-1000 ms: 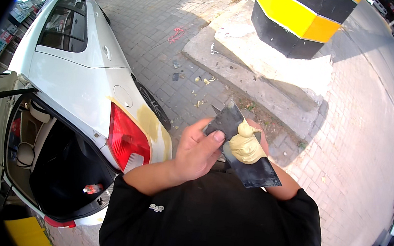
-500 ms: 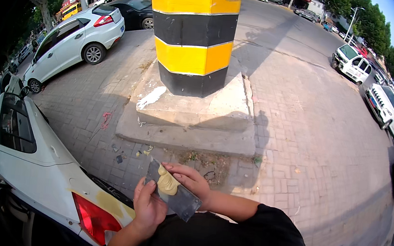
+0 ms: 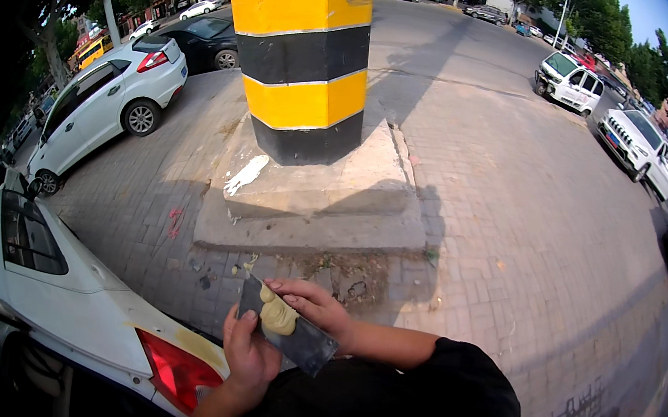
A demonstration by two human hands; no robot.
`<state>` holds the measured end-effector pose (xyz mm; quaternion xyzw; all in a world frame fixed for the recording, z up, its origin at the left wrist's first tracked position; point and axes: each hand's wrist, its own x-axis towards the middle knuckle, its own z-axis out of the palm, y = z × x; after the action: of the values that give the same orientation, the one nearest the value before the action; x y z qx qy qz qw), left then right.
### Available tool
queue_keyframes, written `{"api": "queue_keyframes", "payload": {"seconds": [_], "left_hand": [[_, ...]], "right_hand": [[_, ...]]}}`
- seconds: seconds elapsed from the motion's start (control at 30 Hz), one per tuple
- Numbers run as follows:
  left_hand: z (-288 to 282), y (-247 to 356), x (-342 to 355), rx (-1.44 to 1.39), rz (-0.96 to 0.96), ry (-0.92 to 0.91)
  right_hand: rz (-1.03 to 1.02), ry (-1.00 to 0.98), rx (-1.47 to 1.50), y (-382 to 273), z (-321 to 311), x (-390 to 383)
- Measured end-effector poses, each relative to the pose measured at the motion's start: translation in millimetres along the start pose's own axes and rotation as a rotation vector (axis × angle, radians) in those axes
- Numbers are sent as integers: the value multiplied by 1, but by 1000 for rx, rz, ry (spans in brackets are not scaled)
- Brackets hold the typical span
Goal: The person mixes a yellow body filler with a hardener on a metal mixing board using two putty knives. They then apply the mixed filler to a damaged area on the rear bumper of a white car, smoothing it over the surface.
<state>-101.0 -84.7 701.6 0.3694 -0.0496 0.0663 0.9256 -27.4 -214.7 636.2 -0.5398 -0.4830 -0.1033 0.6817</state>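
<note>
Dark flat plate (image 3: 309, 352): held tilted before the person's body, above the brick paving (image 3: 503, 308).
Cream putty (image 3: 280, 318): mounded on the plate's upper face, toward its far end.
Left hand (image 3: 251, 354): grip closed on the plate's near-left edge, thumb on top.
Right hand (image 3: 322, 308): along the opposite edge; underside hidden, so I cannot tell whether this grip clamps.
Near left: white car (image 3: 88, 305), red taillight (image 3: 177, 369), tan patch (image 3: 202, 347) beside it.
Ahead: yellow-and-black striped pillar (image 3: 302, 50).

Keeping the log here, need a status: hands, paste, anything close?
Left hand grips dark plate; right hand at its edge. Tan paste heaped on top. White car close by, lower left.
</note>
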Motion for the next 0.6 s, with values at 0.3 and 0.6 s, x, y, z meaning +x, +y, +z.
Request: {"api": "queue_keyframes", "payload": {"seconds": [0.3,0.6], "left_hand": [[-49,39,-96,52,108,-56],[-58,72,-138,3,-122,5]], "right_hand": [[491,-161,358,-71,91,-13],[369,207,1041,-55,94,-27]]}}
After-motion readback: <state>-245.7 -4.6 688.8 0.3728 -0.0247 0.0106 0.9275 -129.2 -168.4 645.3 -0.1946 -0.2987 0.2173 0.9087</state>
